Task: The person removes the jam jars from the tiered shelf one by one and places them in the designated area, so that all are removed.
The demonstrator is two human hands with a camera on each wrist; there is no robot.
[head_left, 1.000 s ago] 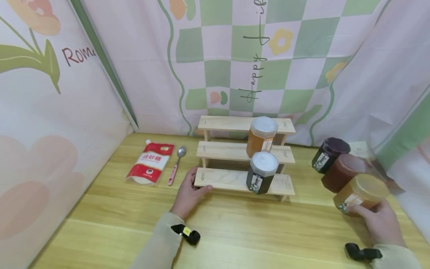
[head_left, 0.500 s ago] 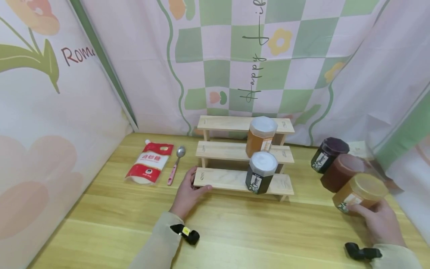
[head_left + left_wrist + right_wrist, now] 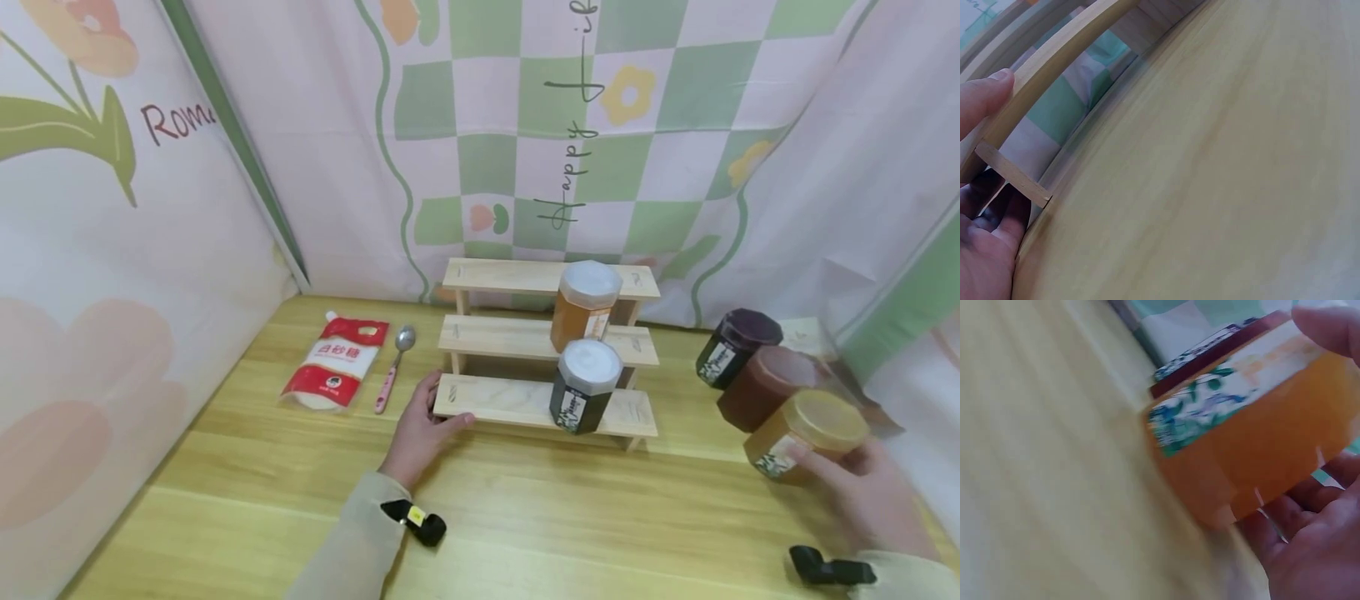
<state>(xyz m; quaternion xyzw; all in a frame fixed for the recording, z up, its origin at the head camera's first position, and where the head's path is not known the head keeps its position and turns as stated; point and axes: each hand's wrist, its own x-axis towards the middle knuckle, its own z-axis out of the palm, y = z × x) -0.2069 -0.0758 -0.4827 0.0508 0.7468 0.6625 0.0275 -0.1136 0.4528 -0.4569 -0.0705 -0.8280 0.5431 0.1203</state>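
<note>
My left hand (image 3: pixel 422 437) grips the left end of the lowest step of a three-step wooden display rack (image 3: pixel 487 398); its thumb lies on the front edge and the fingers curl behind the end support (image 3: pixel 1013 174). At the right, my right hand (image 3: pixel 873 496) is around a honey-coloured jar (image 3: pixel 813 433) standing on the table, thumb over the label (image 3: pixel 1210 403). Its grip looks loose, with gaps between palm and jar in the right wrist view. Behind that jar stand a reddish-brown jar (image 3: pixel 765 387) and a dark purple jar (image 3: pixel 738 348), in a slanting row.
A dark jar with a white lid (image 3: pixel 583 387) stands on the lowest step, an amber jar (image 3: pixel 585 308) on the middle one. Left of the rack lie a red-and-white sugar bag (image 3: pixel 337 362) and a spoon (image 3: pixel 392 371). A patterned curtain (image 3: pixel 487 162) hangs behind the table.
My right hand has shifted slightly to the right and is blurred, while the honey-coloured jar stays in place. My left hand and the rack have not moved.
</note>
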